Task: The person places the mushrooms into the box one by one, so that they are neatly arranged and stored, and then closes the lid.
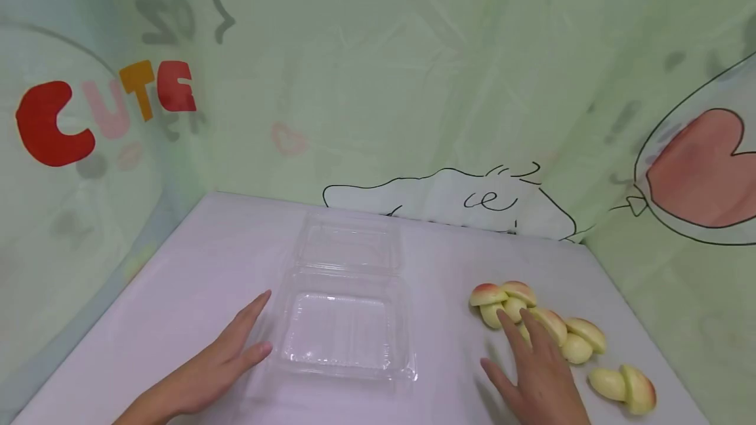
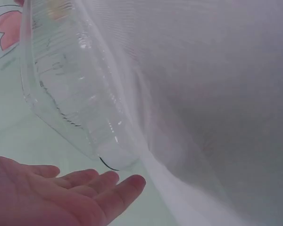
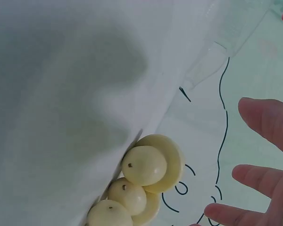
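Observation:
A clear plastic clamshell box [image 1: 339,330] lies on the table with its lid [image 1: 348,248] folded back behind it. My left hand [image 1: 212,366] is held just left of the box, fingers extended, holding nothing; the left wrist view shows the palm [image 2: 52,197] below the box [image 2: 75,80]. Over on the right, my right hand [image 1: 540,372] hovers by a row of yellow toy mushrooms [image 1: 585,340] with reddish caps, partly covering some. In the right wrist view its spread fingers [image 3: 264,181] are apart from the mushrooms [image 3: 144,165].
One mushroom [image 1: 626,389] lies apart at the right front. The white table [image 1: 236,248] meets green cloth walls [image 1: 354,84] at the back and both sides, printed with letters, a heart balloon and a line drawing.

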Motion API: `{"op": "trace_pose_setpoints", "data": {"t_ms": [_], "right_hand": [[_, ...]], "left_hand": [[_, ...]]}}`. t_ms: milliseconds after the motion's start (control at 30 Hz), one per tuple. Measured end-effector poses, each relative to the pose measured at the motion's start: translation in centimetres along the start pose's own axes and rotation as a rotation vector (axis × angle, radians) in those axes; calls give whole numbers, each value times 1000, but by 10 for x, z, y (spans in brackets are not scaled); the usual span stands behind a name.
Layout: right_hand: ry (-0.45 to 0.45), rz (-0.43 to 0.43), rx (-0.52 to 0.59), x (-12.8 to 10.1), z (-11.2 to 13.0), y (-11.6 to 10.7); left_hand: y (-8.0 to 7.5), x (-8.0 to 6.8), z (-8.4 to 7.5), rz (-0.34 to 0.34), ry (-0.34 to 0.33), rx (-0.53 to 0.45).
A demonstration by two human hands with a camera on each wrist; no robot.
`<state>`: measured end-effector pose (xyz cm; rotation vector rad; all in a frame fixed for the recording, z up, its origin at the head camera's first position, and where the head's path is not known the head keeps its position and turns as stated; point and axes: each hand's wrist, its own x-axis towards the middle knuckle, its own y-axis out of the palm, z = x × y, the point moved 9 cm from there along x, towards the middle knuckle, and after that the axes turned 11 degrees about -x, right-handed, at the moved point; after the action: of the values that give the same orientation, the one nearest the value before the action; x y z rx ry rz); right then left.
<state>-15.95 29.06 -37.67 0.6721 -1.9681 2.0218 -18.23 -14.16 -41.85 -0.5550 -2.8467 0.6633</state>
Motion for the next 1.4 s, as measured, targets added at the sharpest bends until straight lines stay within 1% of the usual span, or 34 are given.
{"op": "trace_pose_setpoints", "data": {"t_ms": [200,400,500,633,800,900,1067,1267,1333,1400], "right_hand": [[32,42,7,7,4,0],[34,74,-6,18,5,0],[42,102,-10,23,3,3],[60,133,-11,28,0,9],[74,171,-31,36,-3,20],[69,165,-38,40,-5,25],[66,139,-27,45,-9,31],[84,141,5,52,-14,36],[96,153,8,53,-14,37],[115,172,8,55,-15,39]], "left_hand": [[3,0,0,0,-39,-2],[9,7,6,22,-93,-73],[11,9,10,31,-127,-88],[14,10,13,40,-128,-89],[17,13,16,34,-111,-74],[18,14,18,15,-85,-45],[20,17,18,-25,-29,41],[22,16,13,-57,51,148],[22,16,13,-59,56,156],[23,16,15,-56,38,147]]}}
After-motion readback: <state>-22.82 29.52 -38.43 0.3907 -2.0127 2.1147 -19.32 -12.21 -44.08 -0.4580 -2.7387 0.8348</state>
